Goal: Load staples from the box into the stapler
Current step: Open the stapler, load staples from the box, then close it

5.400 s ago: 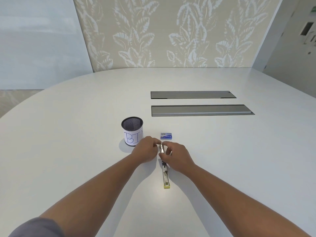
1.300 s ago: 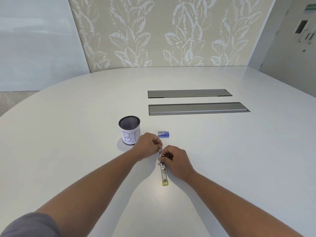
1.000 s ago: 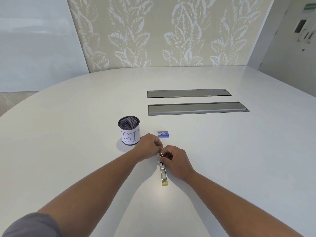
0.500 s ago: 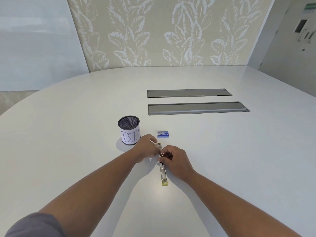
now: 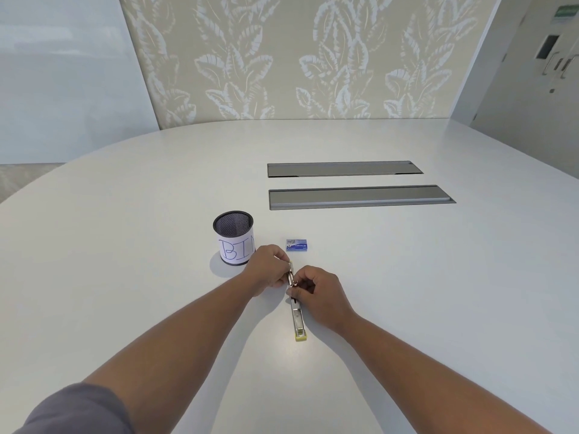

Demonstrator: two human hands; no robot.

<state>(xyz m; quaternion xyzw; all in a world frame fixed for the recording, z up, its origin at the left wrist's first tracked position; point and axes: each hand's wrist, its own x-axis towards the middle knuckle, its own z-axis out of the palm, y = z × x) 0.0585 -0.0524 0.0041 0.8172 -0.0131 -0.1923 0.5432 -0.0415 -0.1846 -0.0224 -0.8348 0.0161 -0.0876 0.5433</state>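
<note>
Little changed since a moment ago; left hand still pinching the far end of the stapler, right hand curled on its middle; box lying untouched just beyond; looks like loading not started.

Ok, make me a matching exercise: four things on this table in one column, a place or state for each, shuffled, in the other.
Things:
1. stapler
2. staple box
3. mesh cup
4. grey panels

Places or states:
A. standing upright, paper label reading BIN
B. set flush into the table, far side
C. lying opened out, both hands at its far end
D. small and blue, lying untouched beyond the hands

Pairs: 1-C, 2-D, 3-A, 4-B
</note>
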